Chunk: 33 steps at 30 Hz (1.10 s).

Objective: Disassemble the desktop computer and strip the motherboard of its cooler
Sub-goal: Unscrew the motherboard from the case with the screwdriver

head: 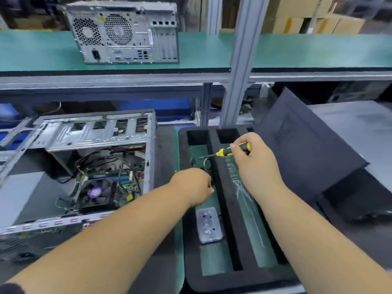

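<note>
Head view: the right hand (253, 158) pinches a yellow-handled screwdriver (228, 151) over the black foam tray (224, 281), while the left hand (194, 185) curls over small wires there; whether it holds anything I cannot tell. Left of the tray lies the open computer case (89, 158), cooler (95, 194) still mounted. Better to drop any loose parts into one compartment before unscrewing the cooler.

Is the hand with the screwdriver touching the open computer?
Apart. The head view shows the right hand gripping the screwdriver over the black foam tray, well clear of the open computer.
</note>
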Available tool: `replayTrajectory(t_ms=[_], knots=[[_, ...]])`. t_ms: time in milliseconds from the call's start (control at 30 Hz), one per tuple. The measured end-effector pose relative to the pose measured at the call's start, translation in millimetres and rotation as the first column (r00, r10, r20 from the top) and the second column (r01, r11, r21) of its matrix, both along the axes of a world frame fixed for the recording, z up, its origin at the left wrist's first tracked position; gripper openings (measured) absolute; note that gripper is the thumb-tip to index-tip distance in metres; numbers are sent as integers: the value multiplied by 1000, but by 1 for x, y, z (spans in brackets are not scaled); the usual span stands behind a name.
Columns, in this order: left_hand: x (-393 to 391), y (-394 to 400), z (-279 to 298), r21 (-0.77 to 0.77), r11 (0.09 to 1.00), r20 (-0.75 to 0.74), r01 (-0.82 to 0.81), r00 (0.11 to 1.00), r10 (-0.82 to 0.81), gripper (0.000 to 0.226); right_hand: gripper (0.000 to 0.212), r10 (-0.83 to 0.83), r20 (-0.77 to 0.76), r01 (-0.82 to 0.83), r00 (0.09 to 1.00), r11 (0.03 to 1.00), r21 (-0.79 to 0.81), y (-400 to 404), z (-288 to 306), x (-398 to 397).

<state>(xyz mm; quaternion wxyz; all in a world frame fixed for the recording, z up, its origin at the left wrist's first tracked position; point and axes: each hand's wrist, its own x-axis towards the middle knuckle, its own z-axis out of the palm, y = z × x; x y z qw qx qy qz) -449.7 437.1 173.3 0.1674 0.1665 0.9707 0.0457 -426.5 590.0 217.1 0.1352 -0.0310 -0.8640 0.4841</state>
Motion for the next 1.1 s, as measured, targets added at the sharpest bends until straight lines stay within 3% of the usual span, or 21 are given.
replayTrajectory(t_ms=[167, 333, 500, 667, 767, 933, 1100], knots=[[-9, -1, -5, 4, 998, -161, -67, 985, 67, 30, 6, 48, 19, -47, 999, 998, -29, 14, -6, -5], [-11, -30, 15, 265, 953, -254, -148, 943, 217, 20, 5, 109, 25, -106, 994, 989, -101, 2, -2, -14], [-4, -89, 40, 454, 861, -287, -230, 877, 385, 13, 9, 210, -6, -208, 978, 967, -144, -36, 5, -27], [2, -167, 49, 518, 772, -247, -368, 800, 546, 6, 11, 348, -37, -350, 937, 928, -130, -96, 12, -40], [5, -223, 45, 449, 760, -209, -471, 771, 601, 8, 15, 419, -49, -421, 907, 905, -63, -139, 12, -47], [5, -313, 39, 163, 800, -136, -577, 790, 597, 16, 13, 488, 27, -486, 872, 860, 157, -210, 2, -57], [-7, -367, 37, 83, 816, -30, -572, 817, 576, 21, 10, 535, 99, -525, 839, 748, 406, -265, -10, -67]])
